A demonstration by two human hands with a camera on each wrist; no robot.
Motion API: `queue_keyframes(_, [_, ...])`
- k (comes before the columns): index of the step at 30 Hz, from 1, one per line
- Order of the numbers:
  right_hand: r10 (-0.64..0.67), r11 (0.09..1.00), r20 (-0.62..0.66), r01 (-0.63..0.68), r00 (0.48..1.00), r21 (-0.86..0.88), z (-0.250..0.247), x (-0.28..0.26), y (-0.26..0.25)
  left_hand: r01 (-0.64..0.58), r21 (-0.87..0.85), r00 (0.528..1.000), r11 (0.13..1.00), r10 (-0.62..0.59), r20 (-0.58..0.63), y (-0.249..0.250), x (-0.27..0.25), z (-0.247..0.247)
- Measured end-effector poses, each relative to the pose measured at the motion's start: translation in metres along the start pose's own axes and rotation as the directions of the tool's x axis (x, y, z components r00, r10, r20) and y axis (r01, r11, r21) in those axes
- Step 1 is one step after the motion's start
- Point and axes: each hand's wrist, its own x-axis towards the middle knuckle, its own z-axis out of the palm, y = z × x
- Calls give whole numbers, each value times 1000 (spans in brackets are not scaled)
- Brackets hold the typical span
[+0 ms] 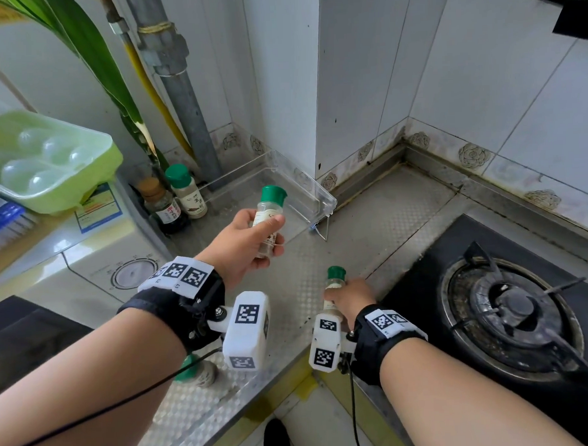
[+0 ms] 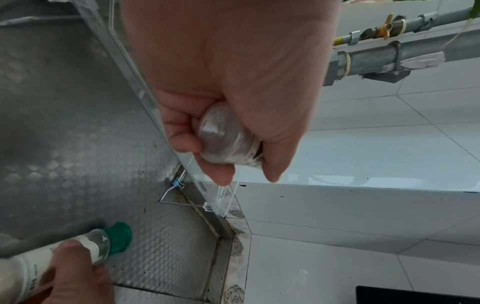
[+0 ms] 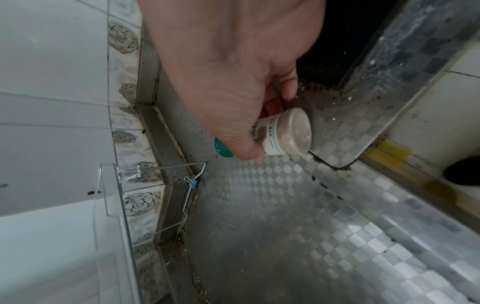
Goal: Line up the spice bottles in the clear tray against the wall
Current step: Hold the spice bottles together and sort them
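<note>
My left hand (image 1: 253,239) grips a green-capped spice bottle (image 1: 269,212) and holds it in the air over the front of the clear tray (image 1: 318,192); its round base (image 2: 223,135) shows between my fingers. The tray stands against the tiled wall and nothing lies inside it. My right hand (image 1: 350,297) grips a second green-capped bottle (image 1: 334,281) above the steel counter, near the stove; its base (image 3: 293,131) faces the right wrist camera. A third green-capped bottle (image 1: 198,373) lies under my left forearm.
A brown-capped sauce bottle (image 1: 163,207) and a green-capped jar (image 1: 188,193) stand left of the tray. A gas stove (image 1: 509,308) fills the right. A green egg box (image 1: 47,158) sits at the left. Pipes (image 1: 177,80) run up the corner. A wire stand with a blue clip (image 1: 314,227) props the tray.
</note>
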Motion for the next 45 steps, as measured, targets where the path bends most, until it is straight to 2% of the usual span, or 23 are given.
queue_keyframes(2, [-9, 989, 23, 5, 1000, 146, -5, -6, -6, 5, -27, 1000, 1000, -5, -10, 2, 3, 1])
queue_keyframes(5, [-120, 942, -17, 119, 993, 314, -17, -15, -24, 2, -49, 1000, 999, -3, -21, 7, 7, 3])
queue_keyframes(9, [-319, 777, -157, 353, 935, 521, -31, -28, -62, -18, -61, 998, 998, 14, -53, 16, 8, 1])
queue_keyframes(12, [-411, 683, -160, 420, 897, 598, -27, -35, -86, -21, -91, 996, 996, 13, -89, 22, 7, -4])
queue_keyframes(19, [-518, 694, -41, 448, 854, 564, -2, -39, -117, -6, -91, 971, 996, -16, -239, 29, 2, -21])
queue_keyframes(24, [-564, 742, 29, 490, 826, 457, 20, -40, -139, -24, -73, 918, 997, -7, -398, 40, -4, -40])
queue_keyframes(27, [-595, 778, 87, 546, 799, 310, 36, -37, -151, -51, -100, 902, 994, 3, -433, 48, -4, -53])
queue_keyframes(31, [-643, 766, 146, 631, 752, 124, 61, -38, -168, -53, -99, 887, 994, 2, -463, 52, -4, -64])
queue_keyframes(41, [-701, 701, 235, 711, 673, 53, 117, -37, -193, -64, -63, 873, 996, 26, -487, 71, 0, -76])
queue_keyframes(45, [-693, 705, 252, 708, 676, 37, 126, -33, -195, -99, 24, 850, 995, 97, -518, 78, 1, -85])
